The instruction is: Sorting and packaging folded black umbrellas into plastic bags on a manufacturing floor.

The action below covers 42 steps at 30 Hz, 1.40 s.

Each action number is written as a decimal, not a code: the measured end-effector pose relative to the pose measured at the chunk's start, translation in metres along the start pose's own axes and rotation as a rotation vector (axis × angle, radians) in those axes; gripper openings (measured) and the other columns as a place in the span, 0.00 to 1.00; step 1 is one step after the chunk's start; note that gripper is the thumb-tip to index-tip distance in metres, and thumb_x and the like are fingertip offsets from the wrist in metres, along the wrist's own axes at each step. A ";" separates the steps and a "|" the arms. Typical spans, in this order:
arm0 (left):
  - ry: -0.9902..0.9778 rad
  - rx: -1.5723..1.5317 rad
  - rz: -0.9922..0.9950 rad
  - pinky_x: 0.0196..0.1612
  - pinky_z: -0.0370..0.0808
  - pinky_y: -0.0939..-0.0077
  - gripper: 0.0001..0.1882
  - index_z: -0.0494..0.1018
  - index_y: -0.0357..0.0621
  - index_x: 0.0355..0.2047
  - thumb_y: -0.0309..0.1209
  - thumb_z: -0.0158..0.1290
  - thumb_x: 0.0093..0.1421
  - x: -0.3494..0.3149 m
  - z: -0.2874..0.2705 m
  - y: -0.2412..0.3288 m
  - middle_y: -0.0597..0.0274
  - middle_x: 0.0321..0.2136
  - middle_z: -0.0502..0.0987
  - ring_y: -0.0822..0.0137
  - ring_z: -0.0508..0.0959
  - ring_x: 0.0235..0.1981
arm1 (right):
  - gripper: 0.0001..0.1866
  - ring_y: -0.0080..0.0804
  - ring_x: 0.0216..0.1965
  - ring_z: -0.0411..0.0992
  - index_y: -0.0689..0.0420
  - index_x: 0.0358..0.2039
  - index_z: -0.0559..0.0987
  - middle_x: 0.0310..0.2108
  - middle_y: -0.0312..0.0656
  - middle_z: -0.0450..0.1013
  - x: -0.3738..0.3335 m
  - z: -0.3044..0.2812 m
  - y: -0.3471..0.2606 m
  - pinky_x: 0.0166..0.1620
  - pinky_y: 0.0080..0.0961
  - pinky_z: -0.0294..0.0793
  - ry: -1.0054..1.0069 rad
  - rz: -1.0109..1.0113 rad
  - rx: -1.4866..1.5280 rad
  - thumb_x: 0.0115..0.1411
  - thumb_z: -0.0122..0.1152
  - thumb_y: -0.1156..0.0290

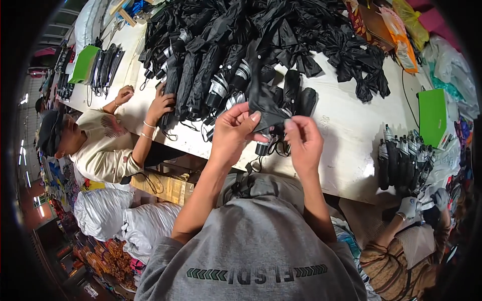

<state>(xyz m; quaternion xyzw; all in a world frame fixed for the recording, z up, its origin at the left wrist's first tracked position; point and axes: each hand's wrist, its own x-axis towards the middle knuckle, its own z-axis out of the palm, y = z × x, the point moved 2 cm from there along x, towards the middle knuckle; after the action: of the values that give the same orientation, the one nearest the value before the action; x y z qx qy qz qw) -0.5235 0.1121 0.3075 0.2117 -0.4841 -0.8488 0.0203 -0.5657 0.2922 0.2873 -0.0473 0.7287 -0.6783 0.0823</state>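
In front of my chest, a black folding umbrella lies with its loose cloth folds between my hands. My left hand is closed, its thumb and fingers pinching the cloth on the left side. On the other side, my right hand pinches the edge of the same cloth between thumb and fingertips. A dark handle end with a wrist cord shows below the cloth. Just beyond lie several rolled black umbrellas with silver shafts, and a large heap of loose black umbrellas covers the far side.
A white table runs beneath everything. At left, a co-worker's hand touches a rolled umbrella. At right, another person in gloves sits beside standing umbrellas and a green box. White sacks lie at lower left.
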 end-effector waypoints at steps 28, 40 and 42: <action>0.322 -0.298 0.467 0.47 0.84 0.67 0.12 0.71 0.35 0.49 0.25 0.56 0.68 -0.003 -0.040 0.075 0.56 0.36 0.82 0.65 0.84 0.37 | 0.18 0.35 0.27 0.71 0.64 0.44 0.78 0.30 0.45 0.78 -0.052 -0.038 -0.007 0.35 0.33 0.74 -0.200 -0.048 -0.504 0.56 0.70 0.68; 0.072 -0.375 0.418 0.42 0.80 0.79 0.10 0.72 0.36 0.44 0.30 0.56 0.69 -0.007 -0.025 0.074 0.54 0.37 0.82 0.67 0.83 0.32 | 0.26 0.48 0.27 0.76 0.66 0.50 0.75 0.33 0.51 0.80 -0.056 -0.014 -0.034 0.34 0.36 0.76 -0.350 -0.232 -0.386 0.52 0.70 0.69; -0.111 -0.356 0.414 0.41 0.79 0.78 0.10 0.72 0.37 0.46 0.30 0.56 0.69 -0.006 -0.057 0.066 0.56 0.37 0.82 0.66 0.83 0.37 | 0.25 0.46 0.26 0.76 0.66 0.50 0.75 0.33 0.50 0.80 -0.058 -0.012 -0.039 0.34 0.35 0.77 -0.375 -0.182 -0.387 0.53 0.70 0.70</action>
<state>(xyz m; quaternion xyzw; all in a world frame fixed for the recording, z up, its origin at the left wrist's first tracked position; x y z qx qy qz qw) -0.5082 0.0319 0.3392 0.0546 -0.3607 -0.9086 0.2035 -0.5125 0.3114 0.3298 -0.2518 0.8094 -0.5106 0.1439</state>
